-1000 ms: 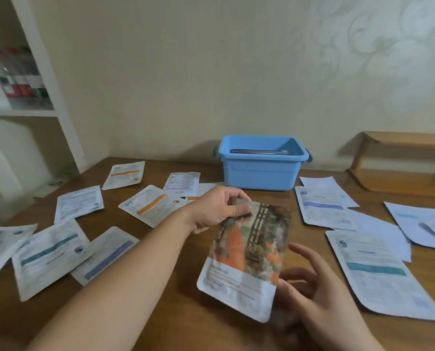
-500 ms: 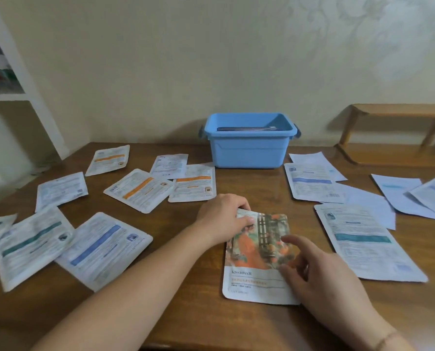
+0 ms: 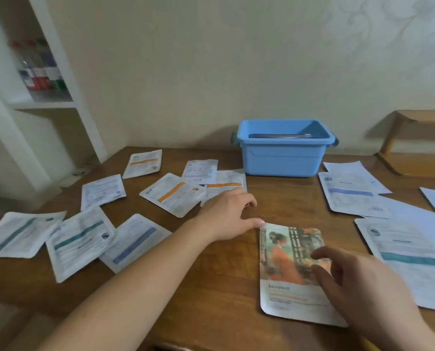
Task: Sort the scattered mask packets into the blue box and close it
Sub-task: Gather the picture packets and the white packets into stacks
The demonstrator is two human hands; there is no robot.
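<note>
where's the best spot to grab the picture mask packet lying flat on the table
The picture packet lies flat on the wooden table, so a pinch needs a lifted edge. Its top left corner, by the left hand, looks freest: come from the left and slide the thumb under. The right hand covers its right side.

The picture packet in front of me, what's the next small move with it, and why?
Probably grip the picture packet with the right hand and lift it toward the blue box. It lies flat on the table, the right fingers only hover over it, the left hand merely touches its corner, and the box stands open.
</note>
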